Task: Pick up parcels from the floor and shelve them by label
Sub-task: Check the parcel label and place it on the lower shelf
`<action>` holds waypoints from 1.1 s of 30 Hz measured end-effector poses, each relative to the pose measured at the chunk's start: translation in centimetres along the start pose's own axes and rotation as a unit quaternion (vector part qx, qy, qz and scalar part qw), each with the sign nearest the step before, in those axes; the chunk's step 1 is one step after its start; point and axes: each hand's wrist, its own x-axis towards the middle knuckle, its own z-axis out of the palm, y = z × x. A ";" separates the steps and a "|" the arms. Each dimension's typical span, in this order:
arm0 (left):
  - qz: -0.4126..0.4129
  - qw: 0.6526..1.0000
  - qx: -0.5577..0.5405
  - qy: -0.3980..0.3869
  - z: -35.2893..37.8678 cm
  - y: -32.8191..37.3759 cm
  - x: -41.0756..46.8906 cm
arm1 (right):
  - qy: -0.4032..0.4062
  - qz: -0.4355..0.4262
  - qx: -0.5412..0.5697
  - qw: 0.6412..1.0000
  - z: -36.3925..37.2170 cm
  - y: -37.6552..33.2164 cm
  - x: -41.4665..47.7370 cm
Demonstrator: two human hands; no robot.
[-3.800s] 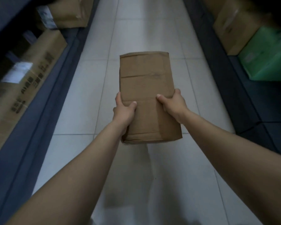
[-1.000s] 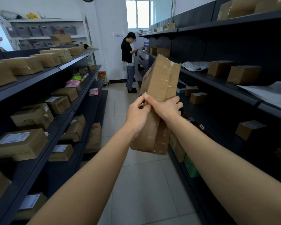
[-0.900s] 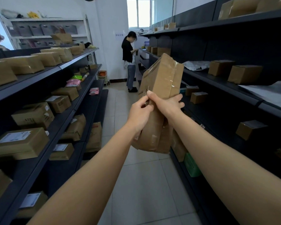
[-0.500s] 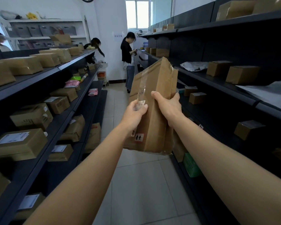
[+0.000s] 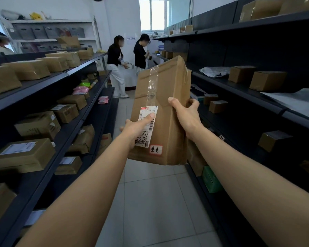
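I hold a flat brown cardboard parcel (image 5: pixel 166 97) upright at chest height in the aisle, its labelled face turned toward me. A white shipping label (image 5: pixel 146 129) with a barcode and handwriting sits at its lower left, and a small red-edged sticker (image 5: pixel 156 149) lies below it. My left hand (image 5: pixel 135 130) grips the parcel's left edge, thumb lying across the label. My right hand (image 5: pixel 186 114) clasps the right edge, thumb on the front face. A strip of clear tape runs down the parcel's middle.
Dark shelving (image 5: pixel 75 125) on the left is packed with labelled cardboard boxes. The right shelving (image 5: pixel 239 90) holds a few small boxes, grey mailer bags and a green box (image 5: pixel 210 180) low down. Two people (image 5: pixel 114 65) stand at the aisle's far end; another person (image 5: pixel 0 43) is at the far left.
I have raised my view from the floor to the aisle and turned the parcel in both hands until its labelled face shows. A second person has come into view at the far end.
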 end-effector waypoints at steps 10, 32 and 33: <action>0.022 0.998 -0.029 0.055 -0.5 -0.4 0.4 | 0.008 -0.002 -0.050 0.999 0.4 0.0 0.3; 0.170 0.983 -0.065 -0.016 5.1 2.2 4.8 | 0.080 -0.037 0.025 0.996 -4.0 2.3 4.3; 0.182 0.980 -0.075 -0.008 5.9 2.6 5.4 | 0.080 -0.038 0.025 0.996 -4.3 2.0 5.1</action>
